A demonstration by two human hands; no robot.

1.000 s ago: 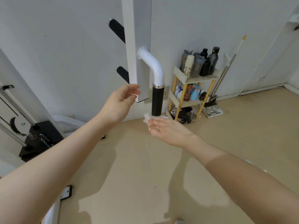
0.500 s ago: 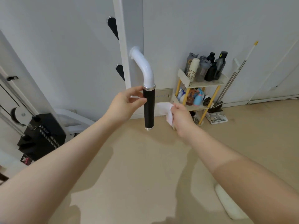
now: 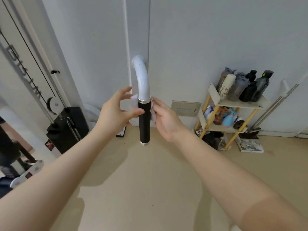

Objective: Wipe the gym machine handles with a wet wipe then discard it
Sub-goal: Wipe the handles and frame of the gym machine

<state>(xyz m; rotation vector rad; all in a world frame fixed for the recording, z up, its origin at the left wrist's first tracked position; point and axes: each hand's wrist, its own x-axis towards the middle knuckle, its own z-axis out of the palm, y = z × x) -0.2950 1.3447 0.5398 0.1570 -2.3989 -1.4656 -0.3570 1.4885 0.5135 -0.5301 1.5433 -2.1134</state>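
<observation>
Both my arms are stretched out toward the handle (image 3: 144,120). Left hand (image 3: 115,112) sits just left of it, fingers spread, thumb touching it. Right hand (image 3: 166,118) presses the wipe (image 3: 153,115) against its right side.

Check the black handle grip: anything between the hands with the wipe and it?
Nothing visible. The white wet wipe already wraps behind the top of the black cylindrical handle grip, showing on both sides. The right hand presses it there; the left hand has its thumb on the grip's left side.

Glossy white tube (image 3: 142,80); matt black grip (image 3: 144,121) between polished metal rings (image 3: 144,101); soft white wipe (image 3: 153,114).
</observation>
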